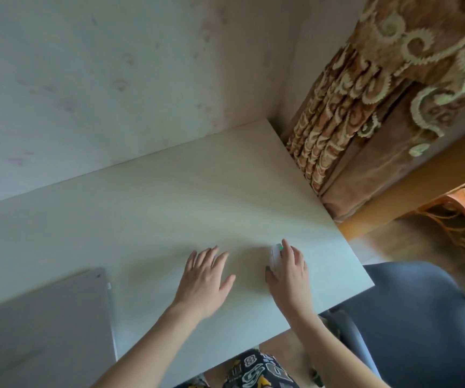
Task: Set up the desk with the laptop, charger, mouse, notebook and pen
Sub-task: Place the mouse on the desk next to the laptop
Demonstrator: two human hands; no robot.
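— Two hands are over the pale bench (153, 208), yes? What is each one doing?

— The right hand (288, 271) is wrapped over a white mouse (275, 257), its fingers (285, 247) curled down along the top and the thumb against the near side. A small green light shows on the mouse by the index finger. The mouse sits on the bench near the right edge, toward the front corner.

— And the left hand (204, 275)?

— Flat, palm down, fingers spread wide and holding nothing. It lies just beside the right hand, to its left, low over the bench; whether it actually touches the surface, I cannot tell.

— Where is the laptop (41, 326)?

— At the lower left of the bench, grey, lid closed, well apart from both hands.

— Anything around the bench?

— A patterned brown curtain (365, 102) hangs at the far right corner, a dark grey chair (410, 317) stands off the right front edge, and the person's patterned clothing (256, 371) shows below the front edge.
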